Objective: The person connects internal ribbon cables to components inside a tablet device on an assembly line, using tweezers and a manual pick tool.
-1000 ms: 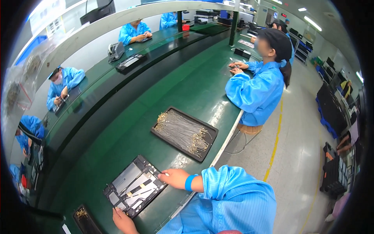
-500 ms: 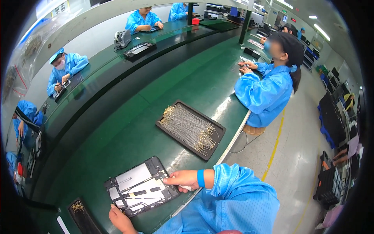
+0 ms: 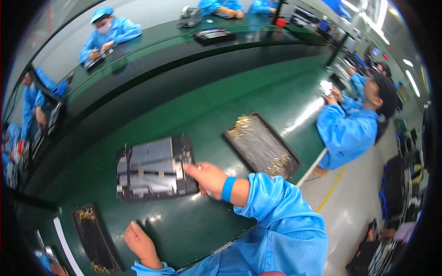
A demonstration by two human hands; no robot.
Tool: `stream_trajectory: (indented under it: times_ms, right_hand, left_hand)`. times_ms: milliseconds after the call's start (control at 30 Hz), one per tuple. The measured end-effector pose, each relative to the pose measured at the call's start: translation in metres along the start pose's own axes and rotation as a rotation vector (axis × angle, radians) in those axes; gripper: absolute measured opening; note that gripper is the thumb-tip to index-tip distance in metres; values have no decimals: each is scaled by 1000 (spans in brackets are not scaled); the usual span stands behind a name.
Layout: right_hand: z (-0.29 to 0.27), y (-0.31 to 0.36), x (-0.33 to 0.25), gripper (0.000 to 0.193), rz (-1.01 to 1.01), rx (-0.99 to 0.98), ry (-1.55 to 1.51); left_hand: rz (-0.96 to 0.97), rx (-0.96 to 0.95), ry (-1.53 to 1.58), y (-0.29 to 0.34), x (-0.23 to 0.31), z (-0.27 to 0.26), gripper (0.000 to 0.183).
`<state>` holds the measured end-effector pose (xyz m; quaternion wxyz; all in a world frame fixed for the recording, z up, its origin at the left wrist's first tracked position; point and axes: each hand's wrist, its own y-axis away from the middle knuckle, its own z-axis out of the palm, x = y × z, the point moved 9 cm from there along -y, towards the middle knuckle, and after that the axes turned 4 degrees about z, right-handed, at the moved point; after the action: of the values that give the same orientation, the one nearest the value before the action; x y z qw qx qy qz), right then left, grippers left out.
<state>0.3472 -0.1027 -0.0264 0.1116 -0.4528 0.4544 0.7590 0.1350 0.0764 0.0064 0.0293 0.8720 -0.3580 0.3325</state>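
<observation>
A dark-framed tablet body (image 3: 152,168), opened to show its silvery battery, black strips and ribbon cables, is at the middle left of the green bench. My right hand (image 3: 209,178) grips its right edge, thumb on top and the other fingers mostly hidden below. Something whitish shows at those fingers, too blurred to name. My left hand (image 3: 142,244) is apart from the tablet, near the bench's front edge. Its fingers look drawn together in a loose fist, and I see nothing in them.
A black tray (image 3: 262,142) of thin gold-ended cables sits right of the tablet. Another narrow dark tray (image 3: 96,239) with similar cables lies at the left, beside a white strip (image 3: 66,246). A co-worker in blue (image 3: 352,129) sits at right; others work across the bench.
My left hand has let go of the tablet's corner. My right hand has moved the tablet farther onto the bench and turned it a little. The view has shifted too.
</observation>
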Motion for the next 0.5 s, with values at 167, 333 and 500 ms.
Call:
stream_trajectory:
  times_ms: [167,333,500]
  right_hand:
    - [35,-82,-77,34,-245,159,-339]
    - [54,-98,-24,50,-39,64,-312]
    - [58,-70,-3,50,-10,-116,-472]
  left_hand:
    - [-44,41,-109,0,-3,-14,20]
    - [2,97,-132,-3,10,-12,19]
    - [49,90,-227,3,12,-17,17]
